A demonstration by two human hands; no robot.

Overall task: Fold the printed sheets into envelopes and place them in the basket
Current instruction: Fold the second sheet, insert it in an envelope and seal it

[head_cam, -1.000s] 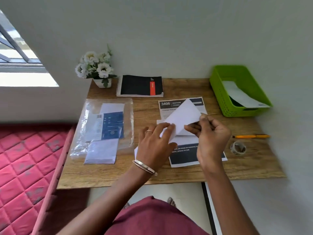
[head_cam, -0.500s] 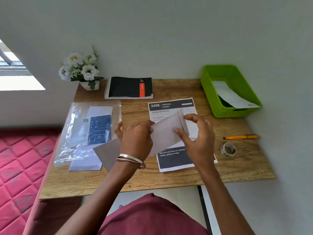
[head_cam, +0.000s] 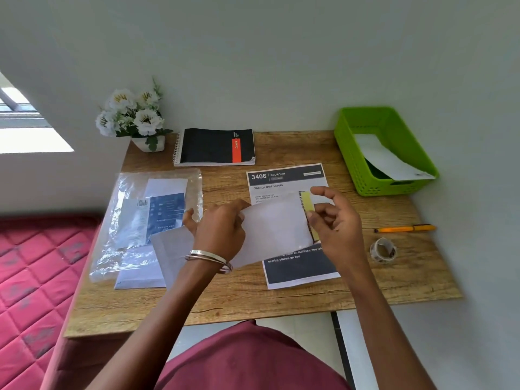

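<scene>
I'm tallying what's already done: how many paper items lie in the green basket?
1: a single white envelope leans across the green basket at the table's far right corner. More may be hidden beneath it; the basket floor is partly covered.

Left hand (head_cam: pixel 222 229): grips the white envelope (head_cam: pixel 270 229) near its middle, fingers curled over the top edge, bangles on the wrist.
Right hand (head_cam: pixel 334 223): pinches the yellow strip (head_cam: pixel 308 205) at the envelope's right end — index finger raised.
Printed sheet (head_cam: pixel 292 220): flat on the wooden table (head_cam: pixel 309 294) under the envelope, headed "3406 BEDROOM".
Green basket (head_cam: pixel 349 153): back right corner, a white envelope inside.
Right edge: orange pen (head_cam: pixel 405 228), tape roll (head_cam: pixel 383 250) just below it.
Left side: plastic sleeve (head_cam: pixel 146 220) with envelopes.
Back: black notebook (head_cam: pixel 215 147) — white flowers (head_cam: pixel 132 114) beside it.
</scene>
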